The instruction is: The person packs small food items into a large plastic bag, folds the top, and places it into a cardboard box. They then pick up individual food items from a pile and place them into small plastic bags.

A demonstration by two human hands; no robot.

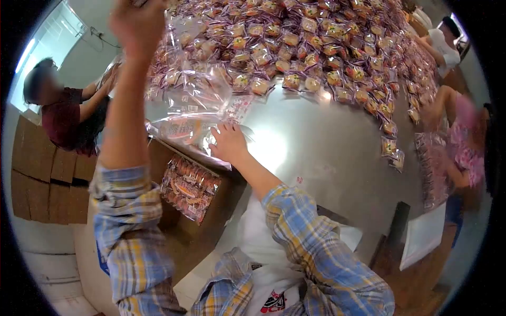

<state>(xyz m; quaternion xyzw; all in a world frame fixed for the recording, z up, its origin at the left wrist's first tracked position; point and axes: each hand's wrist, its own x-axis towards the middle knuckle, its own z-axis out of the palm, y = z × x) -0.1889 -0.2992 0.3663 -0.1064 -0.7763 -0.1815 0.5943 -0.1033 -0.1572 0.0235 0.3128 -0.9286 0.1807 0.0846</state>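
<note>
My left hand [138,23] is raised at the top left, its fingers partly cut off by the frame edge and blurred. My right hand [230,143] lies with fingers spread on clear printed plastic bags [184,129] at the edge of the metal table [295,137]. Beyond the bags, a large heap of small wrapped snacks [295,39] covers the back of the table. Below the bags stands an open cardboard box [224,203], with a filled pack of snacks [190,188] in it.
One person in a dark red shirt [62,118] is at the left, near stacked cartons [34,174]. Someone in pink [464,126] is at the right, beside more clear packaging [432,168] and a white panel [423,236]. Another person [445,47] stands at the back right.
</note>
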